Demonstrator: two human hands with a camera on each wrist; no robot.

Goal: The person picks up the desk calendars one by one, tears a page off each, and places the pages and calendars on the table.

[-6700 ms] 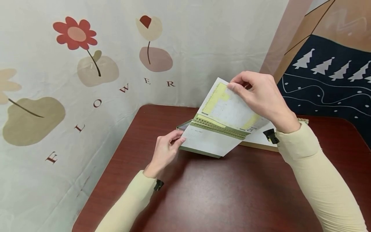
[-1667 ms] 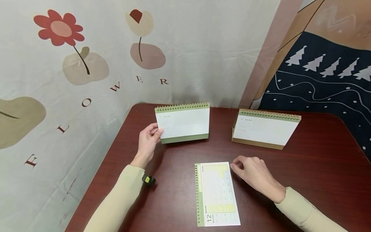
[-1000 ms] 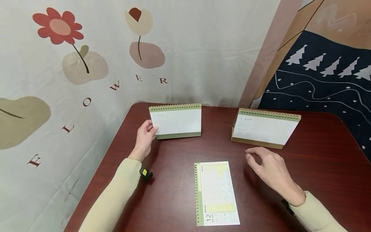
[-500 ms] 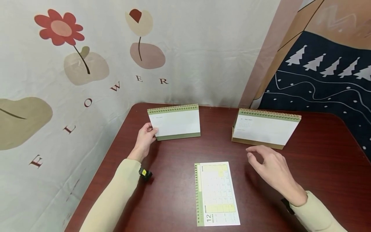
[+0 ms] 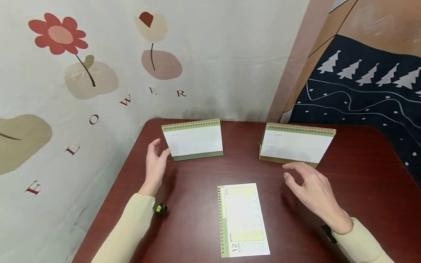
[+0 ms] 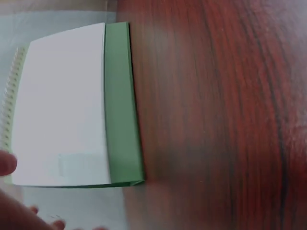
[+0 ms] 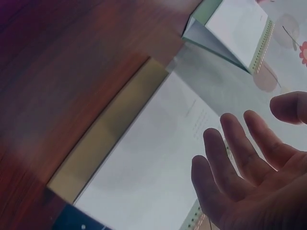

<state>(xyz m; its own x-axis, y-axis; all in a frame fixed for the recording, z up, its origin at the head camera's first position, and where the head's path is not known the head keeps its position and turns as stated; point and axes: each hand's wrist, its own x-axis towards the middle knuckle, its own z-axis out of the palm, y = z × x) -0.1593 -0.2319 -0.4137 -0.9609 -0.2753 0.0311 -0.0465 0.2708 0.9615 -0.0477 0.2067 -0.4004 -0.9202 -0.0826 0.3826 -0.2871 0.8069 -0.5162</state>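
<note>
At the back left a green-based desk calendar [image 5: 197, 142] stands tent-like, with a white page facing forward. Beside its left edge is my left hand [image 5: 155, 164], thumb and fingers apart and gripping nothing; the thumb tip is close to the calendar, and whether it touches I cannot tell. My right hand [image 5: 314, 188] hovers with loosely bent, empty fingers in front of a second desk calendar [image 5: 296, 145], which has a tan base. Flat on the table between the hands lies a loose calendar page [image 5: 245, 215] marked 12, its punched green edge toward the left.
The dark red wooden table [image 5: 194, 219] has rounded back corners. Close behind it hangs a pale cloth [image 5: 230, 73] with printed flowers and letters. A dark cloth with white trees [image 5: 358, 95] hangs at the right.
Earlier both hands held the green calendar and lifted its page; later that page lies loose on the table. The calendar stood up and shifted left. My left hand has just released it.
</note>
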